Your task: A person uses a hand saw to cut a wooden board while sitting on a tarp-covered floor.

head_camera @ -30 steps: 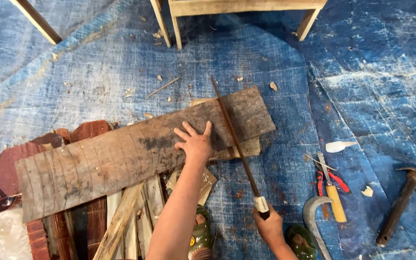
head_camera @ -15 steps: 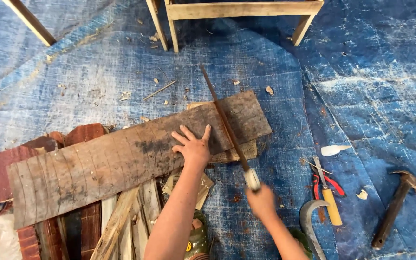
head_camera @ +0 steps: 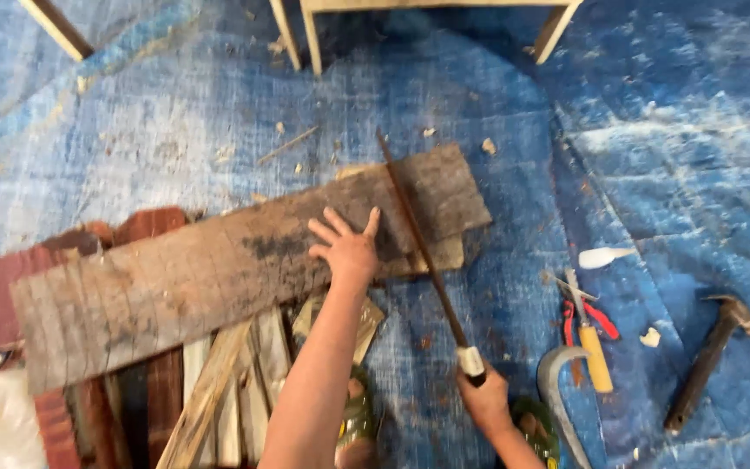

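While the left hand (head_camera: 346,250) presses flat with fingers spread on the weathered plank (head_camera: 219,278), the right hand (head_camera: 482,401) is clenched round the handle of a long thin saw (head_camera: 418,252).

Compared with half a second ago the right hand has drawn back toward the body, so the blade lies across the plank just right of the spread fingers with more of its length pulled through; a stroke looks under way near the plank's right end. That plank rests tilted on a heap of reddish boards and pale offcuts (head_camera: 210,399) over a blue tarpaulin (head_camera: 670,156). To the right lie a yellow-handled tool (head_camera: 596,356), red-handled pliers (head_camera: 605,326), a curved sickle blade (head_camera: 557,382) and a hammer (head_camera: 709,356).
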